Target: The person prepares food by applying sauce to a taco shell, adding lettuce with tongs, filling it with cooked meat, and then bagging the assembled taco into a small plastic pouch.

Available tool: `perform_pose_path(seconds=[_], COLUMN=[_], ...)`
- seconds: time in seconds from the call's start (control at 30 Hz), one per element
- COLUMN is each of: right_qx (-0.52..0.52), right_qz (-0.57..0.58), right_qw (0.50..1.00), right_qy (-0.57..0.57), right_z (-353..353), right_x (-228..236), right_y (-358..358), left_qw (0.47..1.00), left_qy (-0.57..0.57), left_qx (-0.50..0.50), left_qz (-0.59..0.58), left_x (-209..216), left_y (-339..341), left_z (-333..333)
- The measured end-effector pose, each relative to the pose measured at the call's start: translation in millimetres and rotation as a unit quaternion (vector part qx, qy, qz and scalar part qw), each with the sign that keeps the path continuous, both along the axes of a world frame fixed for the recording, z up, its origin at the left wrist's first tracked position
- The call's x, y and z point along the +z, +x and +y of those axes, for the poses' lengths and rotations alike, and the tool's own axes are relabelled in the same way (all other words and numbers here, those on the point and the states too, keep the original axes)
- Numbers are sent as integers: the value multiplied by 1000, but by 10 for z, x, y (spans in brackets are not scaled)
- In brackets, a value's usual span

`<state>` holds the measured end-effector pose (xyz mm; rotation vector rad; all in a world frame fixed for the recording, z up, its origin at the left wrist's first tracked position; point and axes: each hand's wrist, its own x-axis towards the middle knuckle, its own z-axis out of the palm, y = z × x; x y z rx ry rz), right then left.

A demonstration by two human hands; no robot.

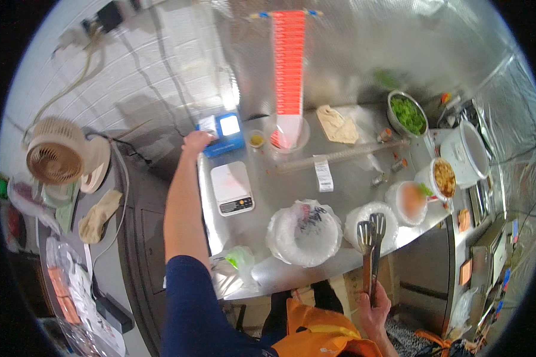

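At the far left end of the steel counter [295,185]: one left hand [198,143], being held at full reach, its fingers appearing to be touching the left side of a blue device [223,144]. A white paper [206,125] is lying at the fingertips; whether it is being pinched cannot be told.

Just on the near side of the device: one white kitchen scale [229,178], its long axis running from far to near, nothing being weighed on it. The left forearm is being extended along its left side.

Right of the scale, nearer the front edge: one plastic-wrapped bowl [278,239], being held by neither hand.

Next to the right: a second wrapped bowl [354,225], with one pair of metal tongs [367,256] being held in front of it. The long axis of the tongs is pointing away from the body, the slotted heads being carried side by side at the far end; contact with the bowl cannot be told.

At the near end of the tongs: one right hand [374,306], its fingers being closed around the handles. The tongs are being kept well apart from the left hand; the device is lying far from the right, leftward and beyond.
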<state>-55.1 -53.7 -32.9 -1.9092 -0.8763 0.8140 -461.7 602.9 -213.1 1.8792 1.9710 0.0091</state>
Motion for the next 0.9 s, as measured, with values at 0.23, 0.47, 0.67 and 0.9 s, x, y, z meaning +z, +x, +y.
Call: perform_pose_path(seconds=[0.23,0.47,0.67,0.9], right_qx=[25,101,17,-29], right_qz=[33,24,121,118], right_qw=[999,994,989,991], right_qy=[36,25,89,52], right_z=[504,1188,1369,1376], right_x=[15,-197,-239,-291], right_y=[612,1522,1861,1729], left_qw=[972,912,973,788], left_qy=[36,-150,31,-65], left_qx=[-90,-372,170,388], left_qz=[-214,84,-150,-473], left_x=[1211,1534,460,-484], left_y=[137,724,356,169], left_z=[-866,-1892,-1257,-622])
